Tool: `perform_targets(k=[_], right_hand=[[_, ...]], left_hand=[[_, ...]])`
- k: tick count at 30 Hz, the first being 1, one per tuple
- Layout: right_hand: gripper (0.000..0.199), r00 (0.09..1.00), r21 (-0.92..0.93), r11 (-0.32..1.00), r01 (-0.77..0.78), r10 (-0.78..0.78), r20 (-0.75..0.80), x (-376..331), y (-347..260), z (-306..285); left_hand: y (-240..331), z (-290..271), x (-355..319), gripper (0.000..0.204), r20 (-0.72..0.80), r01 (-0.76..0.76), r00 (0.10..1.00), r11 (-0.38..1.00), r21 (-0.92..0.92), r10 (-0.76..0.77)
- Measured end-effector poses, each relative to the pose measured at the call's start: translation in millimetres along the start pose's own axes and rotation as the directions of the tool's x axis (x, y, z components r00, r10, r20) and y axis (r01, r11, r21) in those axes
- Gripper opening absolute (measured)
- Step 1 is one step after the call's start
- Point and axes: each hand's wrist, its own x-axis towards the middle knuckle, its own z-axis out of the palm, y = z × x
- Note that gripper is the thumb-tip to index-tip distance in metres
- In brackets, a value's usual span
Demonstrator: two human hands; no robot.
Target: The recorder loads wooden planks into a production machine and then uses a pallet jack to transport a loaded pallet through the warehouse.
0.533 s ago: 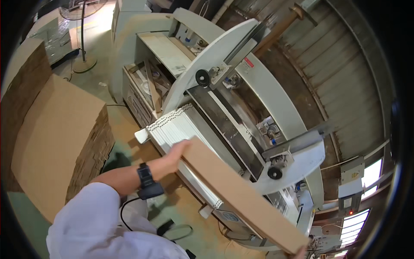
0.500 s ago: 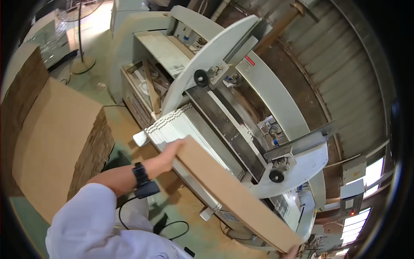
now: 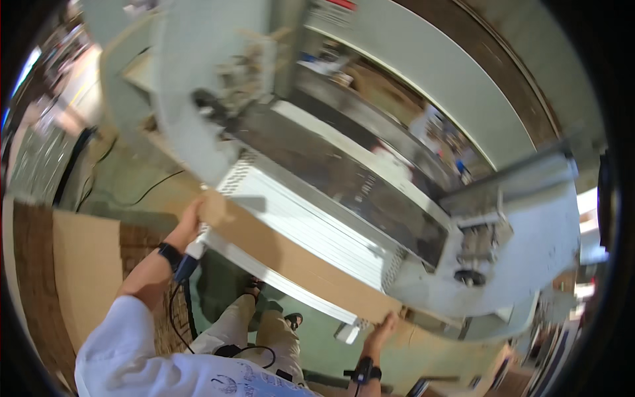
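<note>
A long, narrow piece of brown cardboard (image 3: 284,258) lies across the front of the white slatted bed (image 3: 317,221) of a machine. My left hand (image 3: 193,213) is closed around its left end, by the bed's near left corner. At the other end, my right hand (image 3: 381,329) grips the right corner with its fingers curled at the edge. Beyond the bed runs a dark metal bar (image 3: 337,178) with a pale strip behind it. Whether the cardboard rests on the bed or is held just over it, I cannot tell.
Rounded pale side plates (image 3: 522,245) with a black knob (image 3: 469,277) flank the bed. A tall stack of cardboard sheets (image 3: 86,264) stands at my left. A cable (image 3: 149,192) lies on the green floor (image 3: 324,331). Motion blurs the far left of the machine.
My view has turned and come closer to the machine. The cardboard now lies more level across the bed's front, both ends still in my hands. My right hand shows more fully.
</note>
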Motion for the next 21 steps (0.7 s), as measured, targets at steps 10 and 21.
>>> perform_targets(k=[10,21], right_hand=[[0.086,0.843,-0.098,0.933,-0.347,0.355,0.403,15,5,49],[0.081,0.912,-0.091,0.969,-0.229,0.247,0.329,7,15,66]], left_hand=[[16,-80,36,0.061,-0.157,0.047,0.987,0.891,0.452,0.028],[-56,65,-5,0.083,0.097,0.472,0.868,0.869,0.15,-0.488]])
